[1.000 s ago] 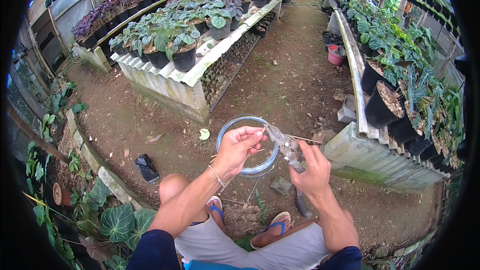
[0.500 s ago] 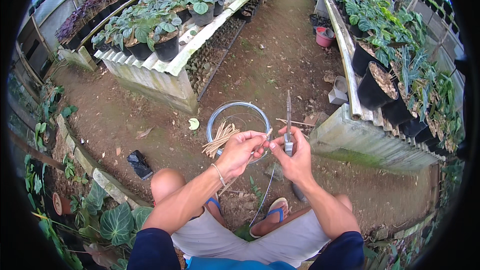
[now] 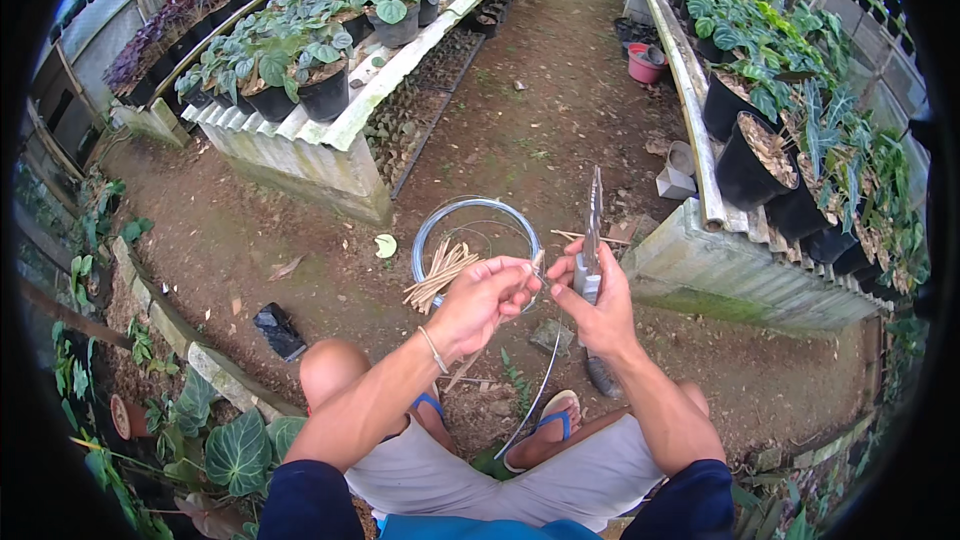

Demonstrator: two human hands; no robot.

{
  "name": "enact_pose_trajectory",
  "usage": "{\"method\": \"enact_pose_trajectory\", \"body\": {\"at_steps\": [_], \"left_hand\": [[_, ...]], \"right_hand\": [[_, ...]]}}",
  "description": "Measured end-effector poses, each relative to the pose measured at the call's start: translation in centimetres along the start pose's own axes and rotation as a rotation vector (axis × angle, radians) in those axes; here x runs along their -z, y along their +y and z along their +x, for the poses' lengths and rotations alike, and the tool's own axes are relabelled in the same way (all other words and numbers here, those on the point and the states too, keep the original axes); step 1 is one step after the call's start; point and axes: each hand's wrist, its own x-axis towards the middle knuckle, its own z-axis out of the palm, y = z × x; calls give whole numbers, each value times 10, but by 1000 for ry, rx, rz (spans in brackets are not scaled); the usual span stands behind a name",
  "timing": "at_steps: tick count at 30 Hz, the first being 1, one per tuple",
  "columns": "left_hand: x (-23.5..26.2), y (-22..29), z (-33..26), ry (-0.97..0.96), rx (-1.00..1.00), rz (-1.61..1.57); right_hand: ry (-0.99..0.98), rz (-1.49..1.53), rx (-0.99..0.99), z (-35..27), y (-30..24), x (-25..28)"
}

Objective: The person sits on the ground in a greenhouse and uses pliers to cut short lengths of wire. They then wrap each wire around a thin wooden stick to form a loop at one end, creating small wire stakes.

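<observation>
My left hand (image 3: 485, 302) is closed in a pinch on a thin wooden stick (image 3: 538, 261), its tip showing above the fingers. A thin wire (image 3: 545, 380) hangs from between my hands and curves down toward my right foot. Facing it, my right hand (image 3: 602, 302) is wrapped round a tool with a long, toothed-looking metal blade (image 3: 594, 202) pointing up and a grey part at the palm; its exact kind is unclear. The right thumb and forefinger come close to the wire and stick. Beyond the left hand lies a bundle of thin sticks (image 3: 440, 273) on a wire coil (image 3: 418, 245).
Potted plants (image 3: 320, 90) stand on a corrugated bench at left, more black pots (image 3: 752, 162) on a bench (image 3: 740, 275) at right. A dirt path (image 3: 540, 70) runs between. A pink pot (image 3: 645, 64), a grey pot (image 3: 677, 178) and a black bundle (image 3: 279, 330) sit on the ground.
My right hand has shifted slightly right, away from the left, and turned the blade so its broader side shows. My left hand keeps its pinch on the stick.
</observation>
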Motion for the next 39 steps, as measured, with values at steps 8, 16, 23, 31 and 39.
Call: {"method": "enact_pose_trajectory", "body": {"at_steps": [8,16,23,31,39], "left_hand": [[33,29,16,57,-64,-325],[30,25,12,100,-153,-132],[26,22,12,-57,36,-218],[31,27,5,-302,61,-238],[24,31,-3,-389,120,97]], "right_hand": [[-433,-505,289,-5,-13,10],[-282,75,122,-14,-21,5],[-208,416,185,-10,-33,31],[-117,397,171,-6,-36,39],[18,406,233,-1,-40,44]]}}
